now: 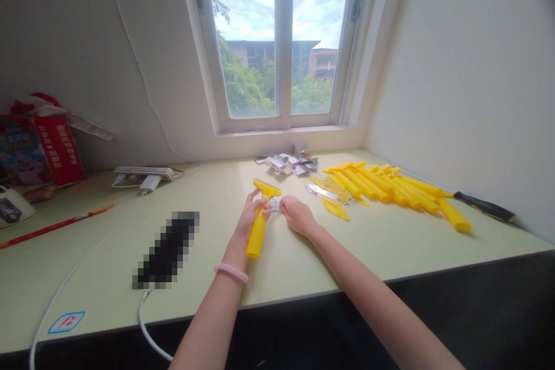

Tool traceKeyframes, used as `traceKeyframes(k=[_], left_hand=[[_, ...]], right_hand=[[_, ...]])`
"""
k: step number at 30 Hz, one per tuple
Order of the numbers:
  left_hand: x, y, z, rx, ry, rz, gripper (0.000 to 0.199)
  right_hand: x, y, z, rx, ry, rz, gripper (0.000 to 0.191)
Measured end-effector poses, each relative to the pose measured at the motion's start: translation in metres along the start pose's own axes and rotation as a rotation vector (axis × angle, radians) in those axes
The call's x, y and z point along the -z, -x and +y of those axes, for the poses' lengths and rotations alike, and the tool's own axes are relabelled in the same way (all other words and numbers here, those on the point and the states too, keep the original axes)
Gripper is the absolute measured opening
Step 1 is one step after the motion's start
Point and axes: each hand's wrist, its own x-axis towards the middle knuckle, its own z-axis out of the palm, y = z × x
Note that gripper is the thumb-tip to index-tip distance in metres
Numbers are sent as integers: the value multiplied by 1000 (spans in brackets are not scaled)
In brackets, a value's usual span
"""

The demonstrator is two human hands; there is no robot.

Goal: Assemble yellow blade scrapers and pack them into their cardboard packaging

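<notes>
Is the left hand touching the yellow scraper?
Touching: the head view shows the left hand holding the yellow scraper by its upper handle.

The blue-edged sticker (66, 322) on the desk (212, 225) seemingly reads "12".

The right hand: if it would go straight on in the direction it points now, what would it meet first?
Past the small silvery piece at its fingertips, the right hand would probably first meet the left hand and the yellow scraper held there. Exact depth is unclear.
</notes>
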Motion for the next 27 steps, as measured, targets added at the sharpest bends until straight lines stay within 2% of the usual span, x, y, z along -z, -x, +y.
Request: traceKeyframes(k=[6,13,17,21,27], left_hand=[[-1,0,0,27,-14,-5,59],[-2,3,1,63,-30,-9,61],[-3,6,-1,95,-65,-43,62],[-4,7,-3,115,-107,-53,60],[-5,6,-4,130,-137,-75,57]], right_hand=[[-2,-1,1,-22,-57,46,13],[6,-6,15,-142,-530,273,4],[13,-6,16,-137,-747,295,11],[15,-5,12,-121,-790,281,12],[15,-6,12,-107,-721,245,14]])
